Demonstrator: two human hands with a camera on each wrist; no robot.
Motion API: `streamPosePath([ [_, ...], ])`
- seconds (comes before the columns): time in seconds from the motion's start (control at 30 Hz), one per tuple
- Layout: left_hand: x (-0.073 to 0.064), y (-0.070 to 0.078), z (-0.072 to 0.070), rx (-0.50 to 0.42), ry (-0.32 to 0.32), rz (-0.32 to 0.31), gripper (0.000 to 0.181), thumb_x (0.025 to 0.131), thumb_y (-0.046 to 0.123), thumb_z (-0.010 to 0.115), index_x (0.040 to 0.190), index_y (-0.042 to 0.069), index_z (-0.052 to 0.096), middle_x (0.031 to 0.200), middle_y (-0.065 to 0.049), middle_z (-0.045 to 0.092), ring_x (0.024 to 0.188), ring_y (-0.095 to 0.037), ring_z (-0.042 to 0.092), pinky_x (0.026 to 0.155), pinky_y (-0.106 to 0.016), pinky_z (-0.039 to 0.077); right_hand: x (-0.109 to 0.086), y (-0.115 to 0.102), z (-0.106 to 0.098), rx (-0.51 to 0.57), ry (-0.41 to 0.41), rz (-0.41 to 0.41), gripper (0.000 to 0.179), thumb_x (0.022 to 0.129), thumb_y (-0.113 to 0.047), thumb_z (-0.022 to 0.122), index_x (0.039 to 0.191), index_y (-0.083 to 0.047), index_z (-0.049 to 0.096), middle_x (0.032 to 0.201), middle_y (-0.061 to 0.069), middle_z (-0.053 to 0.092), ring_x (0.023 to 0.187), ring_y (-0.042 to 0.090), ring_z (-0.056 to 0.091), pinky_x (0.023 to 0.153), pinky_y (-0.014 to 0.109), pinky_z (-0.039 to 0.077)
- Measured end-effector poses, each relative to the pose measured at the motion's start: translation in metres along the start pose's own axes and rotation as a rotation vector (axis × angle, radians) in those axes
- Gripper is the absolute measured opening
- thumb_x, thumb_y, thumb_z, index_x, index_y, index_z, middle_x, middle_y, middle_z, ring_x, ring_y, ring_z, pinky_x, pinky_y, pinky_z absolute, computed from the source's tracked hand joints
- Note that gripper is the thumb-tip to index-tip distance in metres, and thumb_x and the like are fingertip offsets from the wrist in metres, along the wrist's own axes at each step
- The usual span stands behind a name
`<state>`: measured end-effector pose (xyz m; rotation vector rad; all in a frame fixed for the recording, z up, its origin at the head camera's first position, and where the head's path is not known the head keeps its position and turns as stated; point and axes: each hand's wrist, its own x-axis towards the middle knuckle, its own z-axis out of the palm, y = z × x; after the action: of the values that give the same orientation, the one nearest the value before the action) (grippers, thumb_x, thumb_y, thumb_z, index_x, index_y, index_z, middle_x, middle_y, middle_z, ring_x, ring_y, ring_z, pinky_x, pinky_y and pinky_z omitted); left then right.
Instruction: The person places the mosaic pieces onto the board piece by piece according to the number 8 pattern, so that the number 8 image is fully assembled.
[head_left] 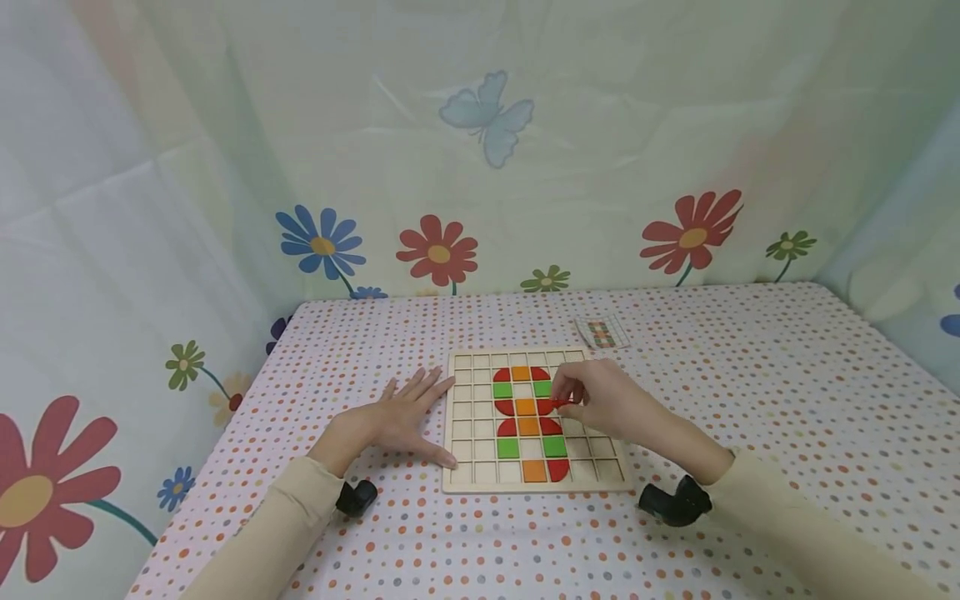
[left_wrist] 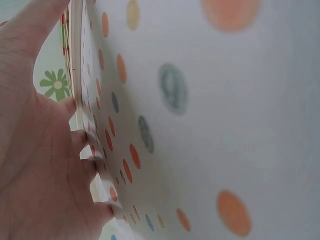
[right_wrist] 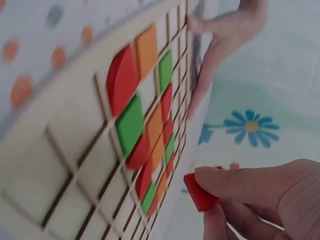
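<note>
A wooden grid board [head_left: 461, 433] lies on the table, its middle columns filled with red quarter-round tiles and square orange [head_left: 535, 471] and green [head_left: 508, 448] tiles. My right hand [head_left: 615, 400] is over the right side of the pattern, pinching a red tile [right_wrist: 202, 192] between thumb and fingers. In the right wrist view that tile stands clear of the board's surface. My left hand [head_left: 401, 421] lies with spread fingers at the board's left edge; its thumb and a fingertip touch the rim. In the left wrist view the palm [left_wrist: 45, 155] holds nothing.
Behind the board's upper right corner lies a small printed card [head_left: 602, 333] with a coloured grid pattern. A dotted cloth [head_left: 420, 550] covers the table. A flowered curtain [head_left: 585, 208] hangs behind and at the sides. Each wrist wears a black camera [head_left: 675, 502].
</note>
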<state>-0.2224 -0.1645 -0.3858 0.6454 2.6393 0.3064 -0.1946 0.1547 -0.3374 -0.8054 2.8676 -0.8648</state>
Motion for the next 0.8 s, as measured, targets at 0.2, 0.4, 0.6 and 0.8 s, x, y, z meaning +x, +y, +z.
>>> streamPosePath([
  [0.2, 0.0, -0.002, 0.001, -0.001, 0.004, 0.016, 0.122, 0.082, 0.067, 0.079, 0.17, 0.017, 0.011, 0.176, -0.011, -0.001, 0.162, -0.034, -0.002, 0.126, -0.066, 0.006, -0.005, -0.015, 0.009, 0.068, -0.088, -0.128, 0.021, 0.086, 0.008, 0.079, 0.104, -0.002, 0.081, 0.087, -0.005, 0.068, 0.073, 0.007, 0.056, 0.064, 0.023, 0.053],
  [0.4, 0.0, -0.001, 0.0, -0.009, 0.005, 0.024, 0.121, 0.083, 0.065, 0.079, 0.17, 0.016, 0.011, 0.176, -0.012, -0.001, 0.162, -0.035, -0.001, 0.126, -0.066, 0.006, -0.007, -0.018, 0.015, 0.086, -0.17, -0.126, 0.018, 0.083, 0.007, 0.079, 0.097, -0.004, 0.082, 0.08, -0.005, 0.057, 0.07, 0.007, 0.051, 0.06, 0.021, 0.05],
  [0.6, 0.0, -0.001, 0.001, -0.001, 0.007, 0.024, 0.12, 0.083, 0.065, 0.079, 0.17, 0.016, 0.012, 0.176, -0.012, 0.0, 0.162, -0.034, 0.0, 0.126, -0.066, 0.006, -0.01, -0.018, 0.019, 0.103, -0.206, -0.135, 0.015, 0.086, 0.003, 0.081, 0.083, -0.012, 0.08, 0.081, -0.008, 0.059, 0.073, 0.004, 0.054, 0.061, 0.02, 0.052],
  [0.8, 0.0, -0.001, 0.0, 0.007, 0.007, 0.008, 0.121, 0.083, 0.066, 0.079, 0.17, 0.016, 0.012, 0.176, -0.012, 0.0, 0.162, -0.034, -0.001, 0.126, -0.065, 0.006, -0.008, -0.018, 0.021, 0.141, -0.203, -0.182, 0.014, 0.086, 0.001, 0.084, 0.086, -0.012, 0.079, 0.082, -0.011, 0.067, 0.071, 0.0, 0.056, 0.063, 0.02, 0.053],
])
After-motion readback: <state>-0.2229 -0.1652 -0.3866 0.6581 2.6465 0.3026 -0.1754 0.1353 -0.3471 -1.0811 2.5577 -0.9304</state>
